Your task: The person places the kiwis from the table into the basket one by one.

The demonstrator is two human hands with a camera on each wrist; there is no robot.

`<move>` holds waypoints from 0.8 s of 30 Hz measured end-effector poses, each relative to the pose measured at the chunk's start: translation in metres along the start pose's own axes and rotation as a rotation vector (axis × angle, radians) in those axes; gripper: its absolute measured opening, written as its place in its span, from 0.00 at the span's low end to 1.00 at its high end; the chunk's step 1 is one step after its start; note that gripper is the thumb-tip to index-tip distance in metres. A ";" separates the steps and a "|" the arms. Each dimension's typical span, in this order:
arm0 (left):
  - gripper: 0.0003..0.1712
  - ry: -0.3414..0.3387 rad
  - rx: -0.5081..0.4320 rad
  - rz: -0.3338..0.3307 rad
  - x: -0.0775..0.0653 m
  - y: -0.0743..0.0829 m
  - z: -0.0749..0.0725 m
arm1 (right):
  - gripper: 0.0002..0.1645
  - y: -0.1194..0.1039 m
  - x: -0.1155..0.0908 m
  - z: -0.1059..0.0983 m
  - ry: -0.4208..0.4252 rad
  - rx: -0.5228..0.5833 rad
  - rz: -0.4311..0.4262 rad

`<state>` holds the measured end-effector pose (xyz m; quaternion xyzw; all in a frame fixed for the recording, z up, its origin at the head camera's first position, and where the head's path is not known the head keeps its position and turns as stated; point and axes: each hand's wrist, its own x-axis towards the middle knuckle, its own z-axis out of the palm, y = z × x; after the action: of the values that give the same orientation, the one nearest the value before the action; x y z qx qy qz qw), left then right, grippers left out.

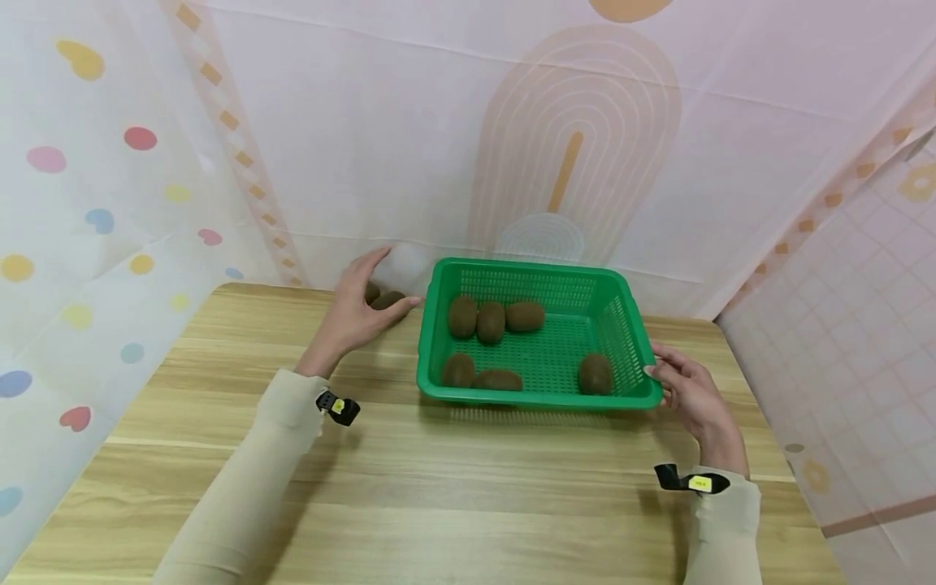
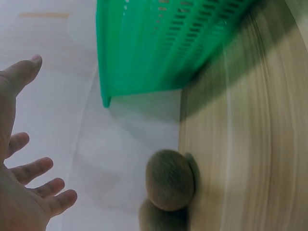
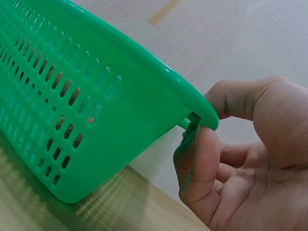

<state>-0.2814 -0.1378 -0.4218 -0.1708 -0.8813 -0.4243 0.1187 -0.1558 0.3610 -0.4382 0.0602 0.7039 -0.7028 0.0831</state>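
Observation:
A green plastic basket [image 1: 541,398] with slotted walls holds several brown kiwis, among them one kiwi [image 1: 595,374] in its front right corner and another kiwi [image 1: 462,316] at the back left. My right hand [image 1: 691,390] pinches the basket's right rim between thumb and fingers, as the right wrist view shows at the rim's edge [image 3: 192,98]. Left of the basket, my left hand [image 1: 354,315] spreads its thumb and fingers, holding nothing. Just beyond it, two kiwis [image 2: 170,180] lie on the table at its back edge, partly hidden by the hand in the head view.
The wood-grain table [image 1: 439,504] ends at a patterned cloth [image 1: 366,122] hanging behind it. More cloth hangs at the left and right sides. Each wrist wears a black strap [image 1: 339,407] with a small device.

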 end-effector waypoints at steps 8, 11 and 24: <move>0.57 -0.020 0.010 -0.097 -0.002 -0.021 -0.006 | 0.24 0.001 0.001 0.001 0.006 0.006 0.006; 0.59 -0.025 0.004 -0.135 -0.003 -0.030 -0.008 | 0.24 0.001 0.000 0.001 0.003 0.007 0.003; 0.62 -0.037 -0.022 -0.282 -0.004 -0.065 -0.013 | 0.27 0.000 -0.001 0.002 0.002 0.001 0.002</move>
<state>-0.3033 -0.1873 -0.4613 -0.0543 -0.8940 -0.4430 0.0395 -0.1553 0.3592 -0.4379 0.0618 0.7037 -0.7029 0.0833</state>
